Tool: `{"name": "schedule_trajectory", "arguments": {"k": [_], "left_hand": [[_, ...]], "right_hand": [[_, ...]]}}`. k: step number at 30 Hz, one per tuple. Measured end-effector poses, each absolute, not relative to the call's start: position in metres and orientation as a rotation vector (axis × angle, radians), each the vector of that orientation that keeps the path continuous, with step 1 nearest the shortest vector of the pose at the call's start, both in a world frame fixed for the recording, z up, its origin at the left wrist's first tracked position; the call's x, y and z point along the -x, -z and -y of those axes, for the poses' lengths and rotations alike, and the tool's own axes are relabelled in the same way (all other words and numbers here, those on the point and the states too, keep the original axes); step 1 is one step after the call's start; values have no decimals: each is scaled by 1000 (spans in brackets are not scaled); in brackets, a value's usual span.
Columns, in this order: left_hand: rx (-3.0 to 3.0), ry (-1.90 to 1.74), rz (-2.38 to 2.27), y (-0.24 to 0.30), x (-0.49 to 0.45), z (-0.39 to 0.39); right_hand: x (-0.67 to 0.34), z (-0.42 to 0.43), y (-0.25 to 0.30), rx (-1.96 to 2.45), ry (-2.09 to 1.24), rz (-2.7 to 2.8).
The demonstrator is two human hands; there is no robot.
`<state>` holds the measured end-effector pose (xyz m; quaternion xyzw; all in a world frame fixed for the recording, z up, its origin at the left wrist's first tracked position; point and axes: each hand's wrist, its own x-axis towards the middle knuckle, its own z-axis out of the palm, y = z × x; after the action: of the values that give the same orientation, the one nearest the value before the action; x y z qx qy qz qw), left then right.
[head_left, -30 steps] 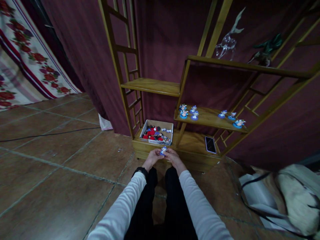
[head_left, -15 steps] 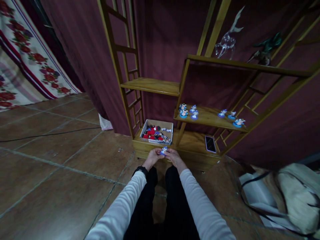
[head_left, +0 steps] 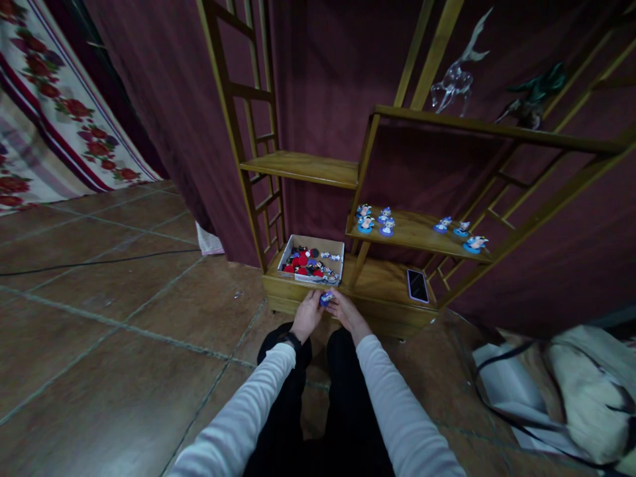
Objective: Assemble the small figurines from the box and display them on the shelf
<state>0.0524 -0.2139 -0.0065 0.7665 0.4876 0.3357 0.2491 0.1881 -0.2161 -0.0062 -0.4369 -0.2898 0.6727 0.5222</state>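
Note:
My left hand (head_left: 307, 314) and my right hand (head_left: 346, 309) meet in front of my knees, both closed around a small blue and white figurine (head_left: 326, 298). Just beyond them a cardboard box (head_left: 289, 247) of red, black and blue pieces sits on the bottom board of a wooden shelf unit (head_left: 377, 285). Several similar figurines on blue bases (head_left: 375, 222) stand on the middle shelf, with more figurines (head_left: 462, 233) further right.
A phone (head_left: 417, 285) lies flat on the bottom board right of the box. A glass deer (head_left: 454, 76) and a dark green ornament (head_left: 534, 93) stand on the top shelf. Bags (head_left: 571, 391) lie on the tiled floor at right. A cable (head_left: 99, 264) crosses the floor at left.
Both hands with the figurine have shifted slightly forward, closer to the box. The view has tilted a little.

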Motion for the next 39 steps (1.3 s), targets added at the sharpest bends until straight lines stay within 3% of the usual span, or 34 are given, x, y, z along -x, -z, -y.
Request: {"name": "schedule_trajectory", "arguments": {"k": [15, 39], "left_hand": [[-2544, -676, -1383, -2, -58, 232], [-2613, -584, -1362, -11, -58, 238]], "right_hand": [[-195, 218, 8, 1138, -1545, 707], [-193, 217, 10, 1088, -1533, 677]]}}
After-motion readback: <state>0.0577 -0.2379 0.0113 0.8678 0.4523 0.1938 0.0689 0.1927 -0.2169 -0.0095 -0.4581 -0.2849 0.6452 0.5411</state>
